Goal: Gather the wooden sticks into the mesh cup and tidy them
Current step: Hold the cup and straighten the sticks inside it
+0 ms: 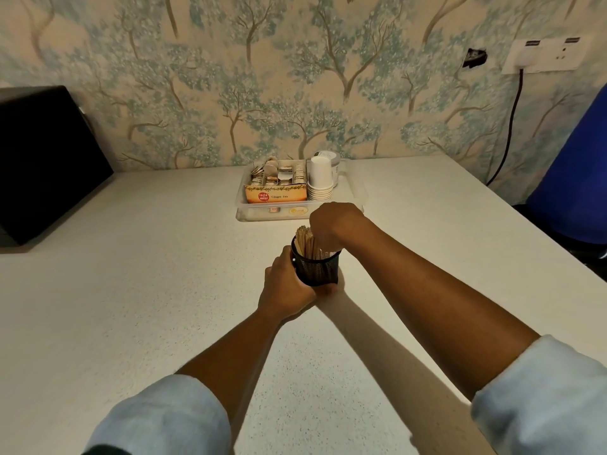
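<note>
Head view
Mesh cup: the black mesh cup [317, 269] stands upright on the tabletop [147, 290], clasped between the two hands.
Wooden sticks: a bundle of wooden sticks [304, 242] stands in the cup, leaning to the side of the left hand, tips well above the rim.
Left hand: the left hand [289, 284] is wrapped round the cup's wall and base, fingers curled under it.
Right hand: the right hand [330, 229] reaches down from above into the cup's mouth, fingers bent in among the sticks; whether it pinches any I cannot tell, the knuckles hide the fingertips.
Clear tray: just beyond the right hand sits a clear plastic tray [356, 188], near it but apart.
Tea box: inside the tray, a ginger tea box [277, 193] packed with sachets.
Paper cups: beside the box in the same tray, a stack of white paper cups [321, 180], with a pale lidded container [333, 160] behind them.
Black box: a black box [46, 159] sits far out past the left hand.
Edges: the tabletop's edge runs diagonally out beyond the right forearm, with a blue object [578, 172] past it; the far edge meets the wallpapered wall [230, 77].
Open room: broad bare tabletop lies out from the left hand and nearer the person between the forearms.
</note>
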The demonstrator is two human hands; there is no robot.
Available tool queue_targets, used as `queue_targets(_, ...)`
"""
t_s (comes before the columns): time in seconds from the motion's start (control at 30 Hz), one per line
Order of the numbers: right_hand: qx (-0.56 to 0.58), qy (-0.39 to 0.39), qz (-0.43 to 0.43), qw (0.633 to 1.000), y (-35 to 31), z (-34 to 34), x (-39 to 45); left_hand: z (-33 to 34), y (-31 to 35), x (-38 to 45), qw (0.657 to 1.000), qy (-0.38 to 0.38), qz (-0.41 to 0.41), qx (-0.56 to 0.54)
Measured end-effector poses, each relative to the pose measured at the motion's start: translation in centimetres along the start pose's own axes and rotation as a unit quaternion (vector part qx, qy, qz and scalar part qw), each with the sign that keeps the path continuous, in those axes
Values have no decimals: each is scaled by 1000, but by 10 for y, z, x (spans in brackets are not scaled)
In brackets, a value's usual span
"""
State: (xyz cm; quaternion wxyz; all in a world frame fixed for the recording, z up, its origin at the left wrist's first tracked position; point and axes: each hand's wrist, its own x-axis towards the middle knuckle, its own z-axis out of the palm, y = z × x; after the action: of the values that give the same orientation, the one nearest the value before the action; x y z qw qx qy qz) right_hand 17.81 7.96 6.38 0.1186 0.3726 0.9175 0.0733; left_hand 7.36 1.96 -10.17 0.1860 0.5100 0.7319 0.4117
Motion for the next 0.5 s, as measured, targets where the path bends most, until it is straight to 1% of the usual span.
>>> queue_targets(0.07, 19, 25, 8, 999, -2, 3, 0, 0, -1, 0, 1000, -3, -1, -2)
queue_targets(0.2, 83, 124, 49, 988, -3, 8, -1, 1, -2, 1, 1000, -1, 2, 2)
queue_targets(0.27, 119, 136, 78, 980, -2, 7, -2, 2, -3, 2, 1000, -4, -2, 10)
queue_targets(0.3, 141, 121, 93, 978, -2, 7, -2, 3, -3, 3, 1000, -4, -6, 13)
queue_targets(0.33, 169, 90, 103, 976, -1, 6, -1, 3, -4, 3, 1000, -5, -11, 14)
queue_targets(0.43, 254, -31, 107, 961, -3, 5, 3, 3, -4, 3, 1000, -3, -13, 10)
queue_targets(0.47, 270, -52, 106, 955, -4, 6, 3, 3, -4, 3, 1000, -4, -11, 8)
queue_targets(0.5, 282, -56, 108, 952, -5, 6, 3, 3, -4, 3, 1000, -5, -9, 7)
